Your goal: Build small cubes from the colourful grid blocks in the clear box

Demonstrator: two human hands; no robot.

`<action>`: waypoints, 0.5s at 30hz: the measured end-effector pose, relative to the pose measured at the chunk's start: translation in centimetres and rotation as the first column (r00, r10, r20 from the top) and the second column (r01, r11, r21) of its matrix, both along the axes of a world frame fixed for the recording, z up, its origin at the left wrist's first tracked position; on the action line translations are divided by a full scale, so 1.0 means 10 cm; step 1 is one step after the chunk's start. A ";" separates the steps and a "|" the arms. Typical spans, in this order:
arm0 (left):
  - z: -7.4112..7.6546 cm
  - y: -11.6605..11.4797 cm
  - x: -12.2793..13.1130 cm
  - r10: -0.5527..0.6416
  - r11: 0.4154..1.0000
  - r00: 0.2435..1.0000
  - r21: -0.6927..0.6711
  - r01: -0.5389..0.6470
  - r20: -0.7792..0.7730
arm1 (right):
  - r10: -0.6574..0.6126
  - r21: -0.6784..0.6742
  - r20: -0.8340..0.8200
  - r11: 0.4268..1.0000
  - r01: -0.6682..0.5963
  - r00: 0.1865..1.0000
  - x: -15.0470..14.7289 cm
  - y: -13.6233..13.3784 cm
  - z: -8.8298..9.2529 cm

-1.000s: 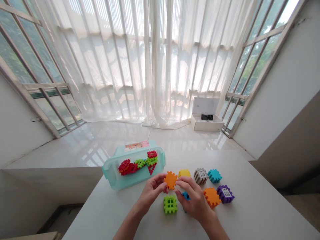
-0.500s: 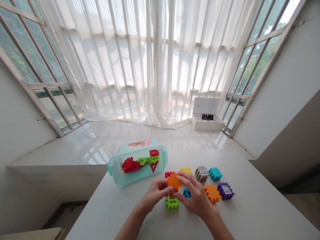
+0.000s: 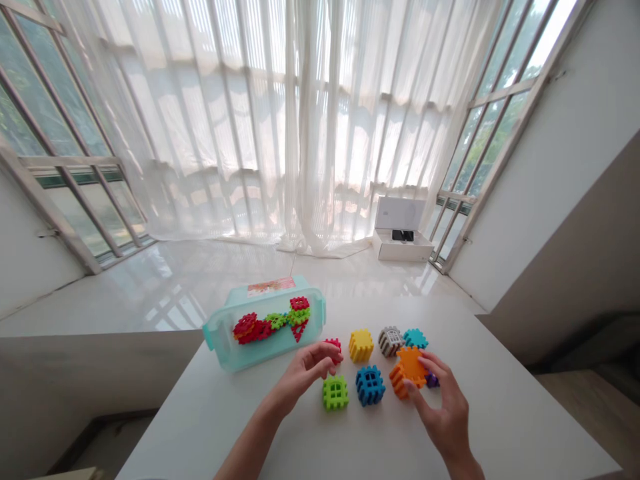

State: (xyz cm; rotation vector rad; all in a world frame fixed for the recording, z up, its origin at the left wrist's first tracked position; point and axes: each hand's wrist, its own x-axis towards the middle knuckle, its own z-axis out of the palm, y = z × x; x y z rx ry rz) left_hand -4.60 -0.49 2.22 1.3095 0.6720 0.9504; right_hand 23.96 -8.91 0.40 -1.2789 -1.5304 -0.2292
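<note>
My right hand [image 3: 445, 417] pinches a flat orange toothed tile [image 3: 413, 364] and holds it against the orange block cube [image 3: 399, 381] on the white table [image 3: 500, 427]. My left hand [image 3: 306, 370] has curled fingers resting on a small red piece [image 3: 333, 345]. Between the hands stand a green cube [image 3: 335, 392] and a blue cube [image 3: 370, 385]. Behind them stand a yellow cube [image 3: 361, 345], a grey cube [image 3: 390, 341] and a teal cube [image 3: 415, 338]. A purple cube [image 3: 433, 381] is mostly hidden by my right fingers.
A pale teal plastic box [image 3: 265, 323] lies at the table's far left edge with several red and green pieces inside. Beyond the table, a white open carton [image 3: 403, 230] sits on the glossy floor by the curtains [image 3: 300, 120]. A wall stands at right.
My right hand carried the orange tile from the middle over to the right, onto the orange cube. My left hand let go of the tile and reached the red piece. The blue cube is uncovered.
</note>
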 end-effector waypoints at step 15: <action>0.03 0.01 -0.01 0.040 0.998 0.993 0.042 -0.035 -0.109 | -0.076 -0.024 0.075 0.997 0.078 0.994 0.22 0.01 -0.47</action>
